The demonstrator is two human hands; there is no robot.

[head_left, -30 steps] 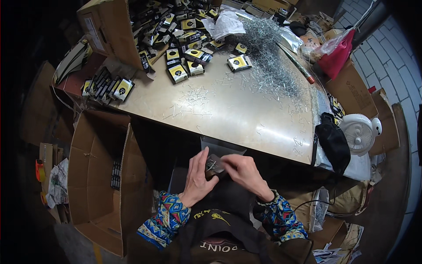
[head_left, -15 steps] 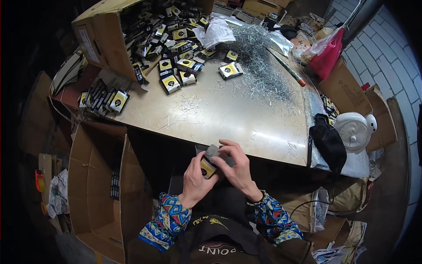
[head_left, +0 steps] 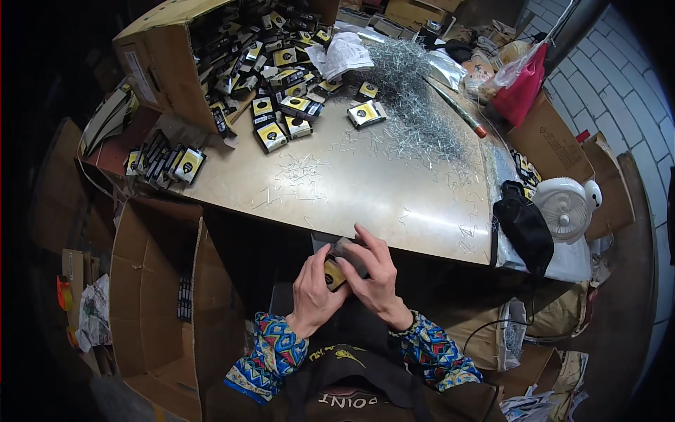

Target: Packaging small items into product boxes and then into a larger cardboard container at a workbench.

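Between my hands, just off the table's front edge, is a small black-and-yellow cardboard box [head_left: 333,275] with a greyish part at its upper end. My left hand [head_left: 314,288] wraps round the box's left side, thumb at the bottom. My right hand [head_left: 373,274] pinches at the grey upper end, its index finger raised; the fingers partly hide that end. Close ahead on the table lie thin bent metal wires [head_left: 299,179]. A similar box with a pale flap [head_left: 365,113] lies farther off, near a big heap of wires [head_left: 411,91].
A tipped carton [head_left: 165,81] at the far left spills many small boxes [head_left: 281,74]. More boxes stand in a row [head_left: 165,160] on the table's left. An open carton [head_left: 151,295] stands below on my left. To the right are a black bag [head_left: 524,228] and a white fan [head_left: 564,209].
My right fingers have shifted over the box's upper end and cover more of the grey part. The left hand keeps its hold on the box.
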